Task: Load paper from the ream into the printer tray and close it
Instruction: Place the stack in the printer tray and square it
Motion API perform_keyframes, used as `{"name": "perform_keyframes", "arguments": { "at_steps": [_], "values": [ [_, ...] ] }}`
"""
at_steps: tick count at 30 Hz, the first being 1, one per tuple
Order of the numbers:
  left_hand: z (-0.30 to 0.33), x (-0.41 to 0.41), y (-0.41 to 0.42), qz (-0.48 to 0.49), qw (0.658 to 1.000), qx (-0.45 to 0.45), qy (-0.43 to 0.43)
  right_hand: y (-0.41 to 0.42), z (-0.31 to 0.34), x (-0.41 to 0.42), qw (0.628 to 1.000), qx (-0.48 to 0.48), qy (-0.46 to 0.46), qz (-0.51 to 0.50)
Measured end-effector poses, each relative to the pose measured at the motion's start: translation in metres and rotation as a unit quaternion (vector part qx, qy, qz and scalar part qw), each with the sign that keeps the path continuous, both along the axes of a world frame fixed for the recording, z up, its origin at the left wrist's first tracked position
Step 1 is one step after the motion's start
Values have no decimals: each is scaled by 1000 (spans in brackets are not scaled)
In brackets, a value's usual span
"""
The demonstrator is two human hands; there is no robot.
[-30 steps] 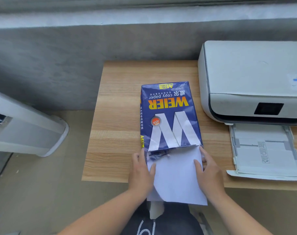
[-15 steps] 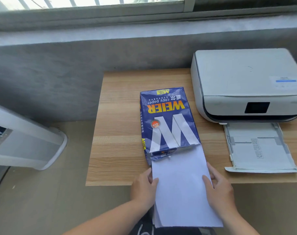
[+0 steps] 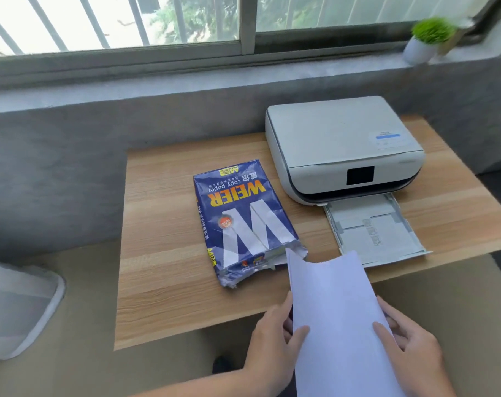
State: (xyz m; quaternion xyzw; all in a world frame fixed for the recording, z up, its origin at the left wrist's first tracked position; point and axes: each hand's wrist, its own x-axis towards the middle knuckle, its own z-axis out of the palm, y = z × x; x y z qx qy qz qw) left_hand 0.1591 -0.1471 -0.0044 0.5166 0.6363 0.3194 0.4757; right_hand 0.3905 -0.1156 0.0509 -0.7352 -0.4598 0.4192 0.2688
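A blue ream wrapper (image 3: 243, 219) with a white W lies on the wooden table (image 3: 163, 253), its torn open end facing me. I hold a white stack of paper (image 3: 335, 305) clear of the wrapper, in front of the table's near edge, its far end bowed. My left hand (image 3: 275, 348) grips its left side and my right hand (image 3: 412, 351) grips its right side. The white printer (image 3: 338, 138) stands at the table's right rear. Its paper tray (image 3: 375, 233) is pulled out toward me and looks empty, just beyond the stack's far end.
A small potted plant (image 3: 426, 38) stands on the grey window sill behind the printer. A white appliance (image 3: 20, 308) sits on the floor at the left. Bare floor runs along the table's near edge and its left side.
The paper stack has come fully out of the wrapper and moved right and toward me. The camera has tilted up, so the window now shows.
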Motion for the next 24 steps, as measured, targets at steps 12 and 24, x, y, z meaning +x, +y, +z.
{"name": "perform_keyframes", "arguments": {
  "at_steps": [12, 24],
  "values": [
    [13, 87, 109, -44, 997, 46, 42, 92, 22, 96, 999, 19, -23, -24],
    [-13, 184, 181, 42, 991, -62, 109, 227, -52, 199, 992, -77, -7, 99]
  ]
}}
